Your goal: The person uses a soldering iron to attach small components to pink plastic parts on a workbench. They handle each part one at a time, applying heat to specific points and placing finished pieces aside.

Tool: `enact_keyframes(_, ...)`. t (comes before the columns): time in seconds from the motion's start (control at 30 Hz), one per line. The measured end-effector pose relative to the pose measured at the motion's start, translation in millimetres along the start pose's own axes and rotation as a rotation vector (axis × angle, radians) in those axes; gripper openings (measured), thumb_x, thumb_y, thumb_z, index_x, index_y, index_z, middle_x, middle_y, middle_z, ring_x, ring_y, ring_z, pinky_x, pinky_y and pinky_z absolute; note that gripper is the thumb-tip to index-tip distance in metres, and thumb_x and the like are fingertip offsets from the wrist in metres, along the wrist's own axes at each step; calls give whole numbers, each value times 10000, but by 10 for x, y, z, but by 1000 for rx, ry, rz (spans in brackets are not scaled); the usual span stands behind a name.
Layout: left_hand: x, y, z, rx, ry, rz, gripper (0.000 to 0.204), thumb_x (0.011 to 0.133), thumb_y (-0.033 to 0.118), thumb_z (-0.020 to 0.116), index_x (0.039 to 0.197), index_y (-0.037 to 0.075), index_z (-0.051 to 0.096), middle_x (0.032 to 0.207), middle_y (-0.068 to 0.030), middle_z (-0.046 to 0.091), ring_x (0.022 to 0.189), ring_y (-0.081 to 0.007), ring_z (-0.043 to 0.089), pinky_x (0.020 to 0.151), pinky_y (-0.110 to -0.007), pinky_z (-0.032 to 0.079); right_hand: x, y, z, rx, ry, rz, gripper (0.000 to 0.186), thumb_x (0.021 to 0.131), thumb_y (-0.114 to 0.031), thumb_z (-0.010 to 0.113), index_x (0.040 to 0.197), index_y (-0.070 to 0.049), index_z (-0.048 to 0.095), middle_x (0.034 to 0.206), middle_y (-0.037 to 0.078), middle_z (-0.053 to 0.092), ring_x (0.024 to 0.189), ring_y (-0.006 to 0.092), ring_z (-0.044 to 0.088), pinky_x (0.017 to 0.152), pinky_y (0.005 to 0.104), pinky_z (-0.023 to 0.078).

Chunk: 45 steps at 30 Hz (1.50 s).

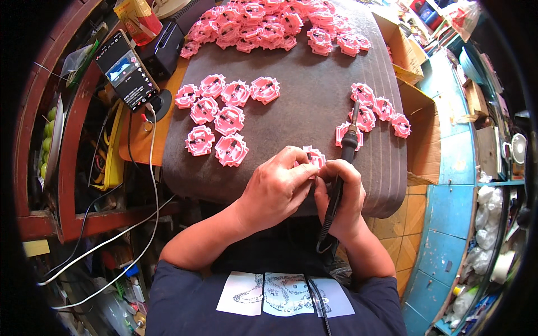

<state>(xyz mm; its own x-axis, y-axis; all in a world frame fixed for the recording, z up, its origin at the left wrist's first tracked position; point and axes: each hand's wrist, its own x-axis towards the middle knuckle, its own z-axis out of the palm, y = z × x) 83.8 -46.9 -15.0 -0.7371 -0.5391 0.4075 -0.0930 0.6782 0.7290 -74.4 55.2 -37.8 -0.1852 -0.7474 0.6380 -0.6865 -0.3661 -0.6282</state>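
Note:
My left hand [276,186] pinches a small pink plastic part [315,157] at the near middle of the dark table. A soldering iron [349,141] with a black handle rests in my right hand [346,193], its metal tip pointing away from me. The thumb and fingertips of that same hand meet the left fingertips at the near edge of the pink part. What lies between the fingertips is hidden. Several like pink parts with small black pieces inside lie to the left [228,120]. A smaller group [366,119] lies to the right, partly behind the iron.
A large heap of pink parts [252,25] covers the far end of the table [302,73]. On the left a phone [128,70] stands on a holder, with a white cable [155,185] hanging down. Open cardboard boxes [421,134] and blue cabinets [448,218] line the right side.

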Motion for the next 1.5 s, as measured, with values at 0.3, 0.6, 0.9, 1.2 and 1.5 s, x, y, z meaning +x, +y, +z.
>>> enact_keyframes(0.3, -15, -45, 63, -78, 81, -64, 157, 862, 35, 766, 1015, 24, 735, 1073, -140, 678, 989, -339, 699, 844, -430, 581, 20, 8, 1, 4, -21, 29, 474, 911, 94, 708, 1329, 0, 504, 1017, 132, 679, 853, 173, 665, 770, 308, 559)
enact_keyframes(0.6, -16, -20, 78, -1, 130, -59, 173, 862, -16, 779, 1031, 18, 762, 1023, -131, 695, 894, -290, 720, 768, -377, 586, -45, 21, 18, -79, 48, -272, 504, 781, 76, 774, 1246, -10, 598, 1166, 219, 718, 918, 391, 695, 798, 478, 558)
enact_keyframes(0.9, -23, -20, 85, -55, 173, -42, 156, 848, -16, 787, 998, 11, 757, 1001, -136, 688, 852, -284, 713, 733, -364, 581, -28, -6, 38, -118, 42, -211, 439, 845, 59, 742, 1245, -15, 576, 1093, 196, 735, 899, 367, 702, 804, 447, 535)
enact_keyframes(1.2, -20, 5, 115, 12, 161, -62, 134, 821, 17, 787, 939, 37, 726, 972, -128, 669, 860, -334, 693, 756, -429, 570, -129, -14, -241, -86, 78, -238, 298, 1005, -152, 669, 1263, -28, 586, 981, 155, 760, 771, 314, 678, 712, 437, 517)
enact_keyframes(1.5, -13, -9, 122, 86, 167, -15, 175, 808, -40, 810, 954, 29, 743, 925, -108, 661, 758, -246, 682, 653, -347, 549, -258, -304, -695, -49, 4, -146, 404, 910, -244, 810, 1165, 36, 669, 959, 176, 663, 742, 315, 634, 635, 410, 527)
